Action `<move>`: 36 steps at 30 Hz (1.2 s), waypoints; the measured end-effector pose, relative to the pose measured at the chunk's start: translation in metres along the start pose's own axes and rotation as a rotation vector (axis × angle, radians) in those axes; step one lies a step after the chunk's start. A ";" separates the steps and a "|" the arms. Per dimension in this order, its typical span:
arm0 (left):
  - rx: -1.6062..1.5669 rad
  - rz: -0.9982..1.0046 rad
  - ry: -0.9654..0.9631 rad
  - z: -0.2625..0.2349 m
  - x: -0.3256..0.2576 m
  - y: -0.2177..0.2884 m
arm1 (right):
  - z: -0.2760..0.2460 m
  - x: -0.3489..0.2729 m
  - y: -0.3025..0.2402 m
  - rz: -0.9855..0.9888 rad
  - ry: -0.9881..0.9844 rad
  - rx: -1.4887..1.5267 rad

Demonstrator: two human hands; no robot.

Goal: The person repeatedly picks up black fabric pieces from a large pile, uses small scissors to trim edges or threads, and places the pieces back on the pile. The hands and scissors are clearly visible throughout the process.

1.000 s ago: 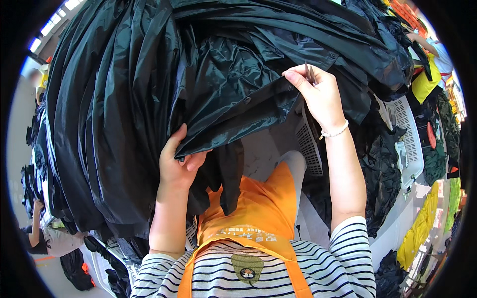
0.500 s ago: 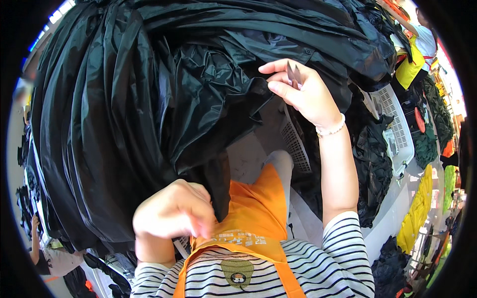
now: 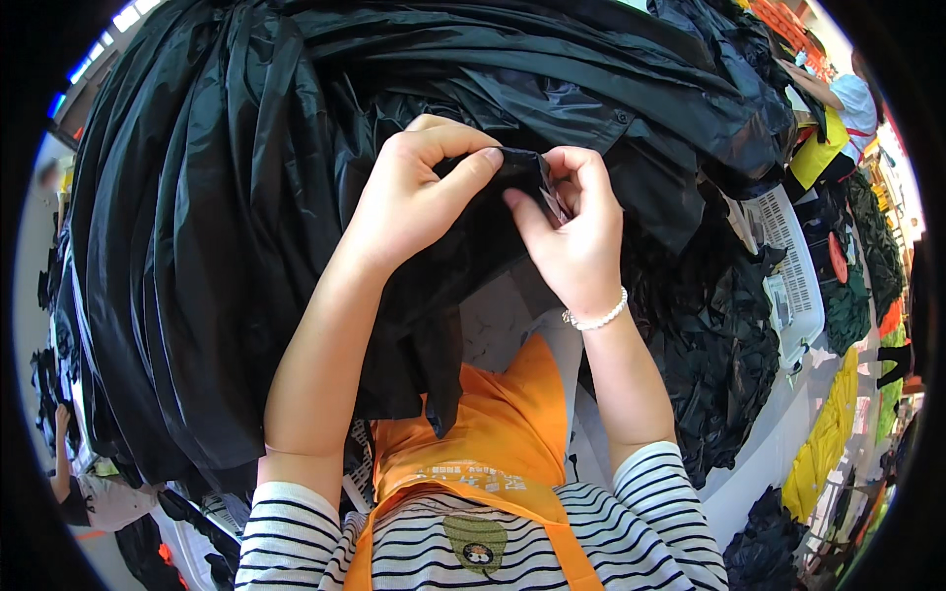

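Note:
A large heap of thin, shiny black fabric point(image 3: 197, 256) fills the space before me, falling in long folds. My left hand point(image 3: 419, 192) pinches an edge of this cloth between thumb and forefinger, raised above my lap. Close beside it, my right hand point(image 3: 581, 222) is curled around small pointed thread snips point(image 3: 555, 205), partly hidden by the fingers. A short stretch of the fabric edge runs between the two hands; whether the right fingertips also grip it I cannot tell.
An orange apron point(image 3: 473, 404) covers my lap. To the right are more crumpled black cloth point(image 3: 709, 345), a white plastic basket point(image 3: 803, 286) and yellow fabric point(image 3: 828, 433). One person point(image 3: 855, 103) is at the far right, another point(image 3: 108, 502) at the lower left.
My left hand has risen from near my lap to the fabric edge and pinched it. My right hand has moved slightly down and left, turning so the snips show less.

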State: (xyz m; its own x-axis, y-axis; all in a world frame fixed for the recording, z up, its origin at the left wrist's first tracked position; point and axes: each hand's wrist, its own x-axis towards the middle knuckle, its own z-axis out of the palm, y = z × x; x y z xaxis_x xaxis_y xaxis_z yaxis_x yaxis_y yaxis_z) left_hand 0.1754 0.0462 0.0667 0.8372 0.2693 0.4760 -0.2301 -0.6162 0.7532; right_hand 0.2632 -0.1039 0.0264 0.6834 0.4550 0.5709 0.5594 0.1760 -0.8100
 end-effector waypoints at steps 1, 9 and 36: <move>-0.066 -0.035 0.002 0.000 0.000 0.000 | 0.000 0.000 0.003 0.006 0.007 0.073; -0.373 -0.307 -0.081 -0.013 -0.001 -0.013 | -0.024 0.013 0.013 0.147 -0.414 0.258; -0.016 -0.034 -0.216 0.000 -0.001 -0.012 | -0.008 0.015 -0.002 0.039 -0.262 -0.120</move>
State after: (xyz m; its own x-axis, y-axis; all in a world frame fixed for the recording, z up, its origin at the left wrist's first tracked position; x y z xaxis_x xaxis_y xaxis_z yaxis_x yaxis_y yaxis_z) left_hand 0.1772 0.0530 0.0570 0.9310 0.1235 0.3434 -0.2066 -0.5974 0.7749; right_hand 0.2758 -0.1041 0.0377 0.5700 0.6719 0.4729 0.5971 0.0566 -0.8002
